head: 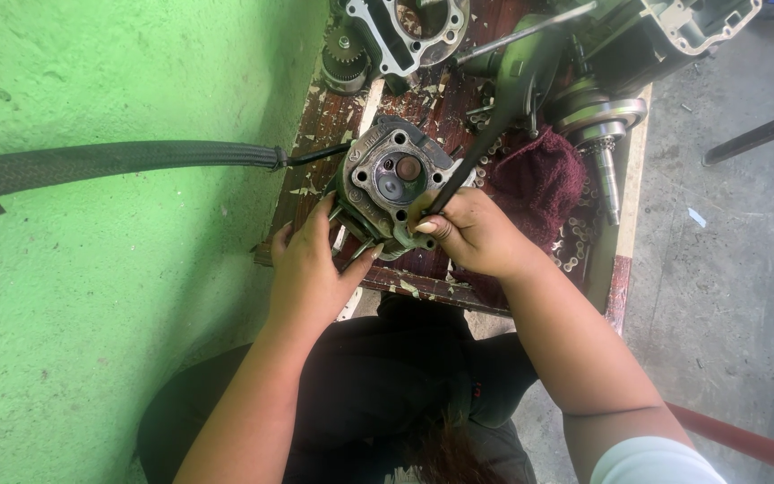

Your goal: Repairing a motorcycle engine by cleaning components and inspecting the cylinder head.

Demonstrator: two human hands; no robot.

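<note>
Below me, a bright green wall (118, 296) fills the left of the view and grey concrete floor (727, 269) the right; between them stands a small, worn wooden table (423, 285) with flaking paint. One metal cylinder head (393, 184) sits near the table's front edge, combustion side up, showing two valves and four bolt holes. It looks heavy, rigid and probably oily, so I judge the finned outer sides the safest place to grip, not the machined face. My left hand (308, 269) has its fingers spread wide around the head's near left side, steadying it. My right hand (475, 231) is closed tight around one slim black tool (481, 148) whose tip rests on the head. Behind lie one dark red rag (539, 184), one crankshaft (597, 125) and two other engine castings. One black braided hose (127, 163) reaches in from the left.
</note>
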